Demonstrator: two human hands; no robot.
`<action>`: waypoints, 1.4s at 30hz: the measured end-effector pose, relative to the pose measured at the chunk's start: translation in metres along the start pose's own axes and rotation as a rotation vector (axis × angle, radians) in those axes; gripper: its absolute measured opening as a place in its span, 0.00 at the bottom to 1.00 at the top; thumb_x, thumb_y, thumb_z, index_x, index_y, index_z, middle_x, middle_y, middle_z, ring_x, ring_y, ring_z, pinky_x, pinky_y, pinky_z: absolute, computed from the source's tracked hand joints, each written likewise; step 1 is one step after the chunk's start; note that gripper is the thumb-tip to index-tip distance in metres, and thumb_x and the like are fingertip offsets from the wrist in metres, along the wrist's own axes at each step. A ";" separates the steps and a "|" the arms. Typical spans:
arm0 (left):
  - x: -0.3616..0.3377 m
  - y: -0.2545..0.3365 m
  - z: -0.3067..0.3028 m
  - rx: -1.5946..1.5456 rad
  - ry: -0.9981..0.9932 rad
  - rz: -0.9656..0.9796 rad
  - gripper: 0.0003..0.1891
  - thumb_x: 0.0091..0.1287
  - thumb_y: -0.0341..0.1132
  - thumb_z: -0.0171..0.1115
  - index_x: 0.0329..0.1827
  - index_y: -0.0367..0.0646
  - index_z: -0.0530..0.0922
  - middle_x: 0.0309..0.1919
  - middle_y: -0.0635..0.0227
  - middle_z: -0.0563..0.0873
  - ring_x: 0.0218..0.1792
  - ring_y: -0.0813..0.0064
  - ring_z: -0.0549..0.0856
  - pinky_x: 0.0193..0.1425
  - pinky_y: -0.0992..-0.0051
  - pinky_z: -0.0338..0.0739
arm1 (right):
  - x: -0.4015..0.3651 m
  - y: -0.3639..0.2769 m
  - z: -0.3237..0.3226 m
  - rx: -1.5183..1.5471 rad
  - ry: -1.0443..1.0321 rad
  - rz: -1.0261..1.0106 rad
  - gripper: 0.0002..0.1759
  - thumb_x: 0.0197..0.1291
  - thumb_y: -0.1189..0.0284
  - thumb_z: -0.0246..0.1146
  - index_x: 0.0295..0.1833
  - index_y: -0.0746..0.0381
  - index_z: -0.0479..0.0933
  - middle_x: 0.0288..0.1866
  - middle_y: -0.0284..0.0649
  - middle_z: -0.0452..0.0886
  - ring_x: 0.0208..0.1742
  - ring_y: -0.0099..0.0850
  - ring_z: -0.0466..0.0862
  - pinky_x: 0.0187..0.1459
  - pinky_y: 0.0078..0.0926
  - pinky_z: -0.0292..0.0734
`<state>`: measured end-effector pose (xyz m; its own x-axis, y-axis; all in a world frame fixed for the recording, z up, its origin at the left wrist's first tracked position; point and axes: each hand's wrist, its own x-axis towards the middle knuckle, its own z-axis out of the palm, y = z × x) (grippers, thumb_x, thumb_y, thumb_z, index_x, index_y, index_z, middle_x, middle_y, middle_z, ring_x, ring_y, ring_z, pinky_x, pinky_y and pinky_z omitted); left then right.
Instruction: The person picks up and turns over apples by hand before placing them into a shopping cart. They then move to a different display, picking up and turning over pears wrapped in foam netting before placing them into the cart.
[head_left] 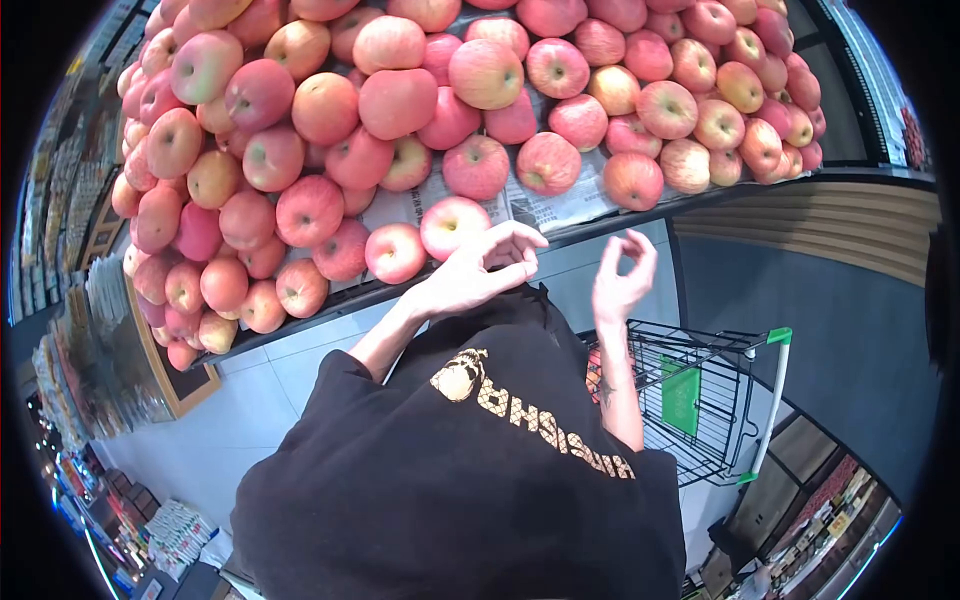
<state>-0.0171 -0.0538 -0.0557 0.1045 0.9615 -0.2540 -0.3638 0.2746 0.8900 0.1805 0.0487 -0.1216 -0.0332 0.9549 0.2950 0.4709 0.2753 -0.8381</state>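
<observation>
My left hand [485, 262] is raised at the front edge of the apple display, its fingers curved and its thumb apart, with nothing in its grasp. Right behind it in this view sits a red-yellow apple [454, 228], and another apple [395, 252] lies just to the left. My right hand [622, 278] hovers a little off the display's front edge, fingers and thumb bent into a loose empty ring. The apple [633, 181] nearest to that hand lies on the printed paper liner [565, 207].
Apples are heaped across the display [700, 195]. To the right stands a wire shopping cart [690, 345] with a green-trimmed handle, partly behind my right forearm; something red shows in it. Pale floor tiles [255, 400] lie left of my body, and stocked shelves [90, 340] stand farther left.
</observation>
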 end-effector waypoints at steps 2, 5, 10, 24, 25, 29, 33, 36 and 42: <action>-0.011 0.011 0.000 0.353 0.076 0.149 0.18 0.66 0.28 0.61 0.58 0.44 0.73 0.44 0.72 0.77 0.48 0.82 0.77 0.57 0.77 0.73 | -0.004 -0.033 0.027 0.077 -0.169 -0.104 0.14 0.55 0.79 0.66 0.48 0.65 0.75 0.36 0.40 0.77 0.37 0.32 0.78 0.44 0.29 0.75; -0.022 0.018 -0.011 0.739 0.303 0.312 0.19 0.59 0.29 0.66 0.55 0.41 0.75 0.46 0.64 0.78 0.51 0.69 0.78 0.57 0.69 0.73 | -0.005 -0.077 0.042 0.185 -0.584 -0.221 0.26 0.52 0.77 0.66 0.58 0.64 0.71 0.43 0.46 0.75 0.43 0.37 0.78 0.47 0.31 0.76; -0.047 0.025 -0.045 1.373 0.448 0.255 0.40 0.51 0.46 0.73 0.65 0.39 0.66 0.52 0.50 0.77 0.52 0.52 0.76 0.59 0.58 0.69 | -0.013 -0.096 0.054 0.182 -0.833 -0.292 0.40 0.46 0.70 0.69 0.66 0.64 0.63 0.59 0.52 0.69 0.60 0.49 0.72 0.63 0.41 0.68; -0.040 0.038 -0.062 0.926 0.336 0.052 0.42 0.46 0.46 0.78 0.64 0.40 0.69 0.55 0.53 0.79 0.56 0.58 0.79 0.60 0.64 0.75 | -0.003 -0.087 0.060 0.297 -0.872 -0.177 0.48 0.34 0.64 0.79 0.64 0.61 0.65 0.54 0.48 0.73 0.56 0.46 0.76 0.56 0.39 0.74; -0.040 0.036 -0.062 0.909 0.348 0.088 0.41 0.47 0.46 0.78 0.64 0.42 0.70 0.54 0.54 0.79 0.55 0.59 0.80 0.57 0.64 0.76 | -0.002 -0.088 0.058 0.323 -0.866 -0.116 0.49 0.33 0.64 0.80 0.64 0.61 0.65 0.54 0.48 0.72 0.56 0.45 0.76 0.57 0.38 0.74; -0.034 0.040 -0.057 0.885 0.359 0.120 0.40 0.47 0.46 0.77 0.64 0.43 0.71 0.53 0.57 0.80 0.53 0.62 0.81 0.53 0.68 0.77 | 0.000 -0.090 0.055 0.296 -0.806 -0.109 0.49 0.33 0.63 0.81 0.64 0.62 0.66 0.56 0.48 0.70 0.58 0.43 0.74 0.58 0.36 0.73; -0.029 0.040 -0.055 0.810 0.328 0.054 0.41 0.47 0.43 0.78 0.65 0.40 0.70 0.55 0.59 0.78 0.57 0.66 0.78 0.62 0.67 0.74 | -0.004 -0.082 0.055 0.448 -0.783 0.008 0.51 0.33 0.66 0.81 0.66 0.61 0.65 0.58 0.45 0.69 0.59 0.40 0.75 0.59 0.35 0.74; -0.023 0.034 -0.052 0.776 0.290 0.154 0.43 0.48 0.43 0.78 0.67 0.40 0.67 0.59 0.58 0.76 0.61 0.67 0.76 0.65 0.67 0.71 | -0.008 -0.081 0.055 0.488 -0.708 -0.019 0.50 0.32 0.67 0.81 0.66 0.61 0.66 0.58 0.45 0.68 0.59 0.39 0.75 0.58 0.34 0.75; -0.016 0.018 -0.054 0.584 0.277 0.270 0.44 0.46 0.40 0.80 0.67 0.40 0.67 0.62 0.60 0.76 0.63 0.66 0.75 0.67 0.67 0.69 | -0.010 -0.080 0.051 0.410 -0.694 -0.116 0.51 0.34 0.68 0.79 0.68 0.61 0.64 0.62 0.49 0.68 0.62 0.46 0.73 0.62 0.39 0.71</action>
<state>-0.0754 -0.0641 -0.0560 -0.1874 0.9822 -0.0138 0.2213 0.0560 0.9736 0.0984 0.0226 -0.0808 -0.6641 0.7322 0.1512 0.0751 0.2666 -0.9609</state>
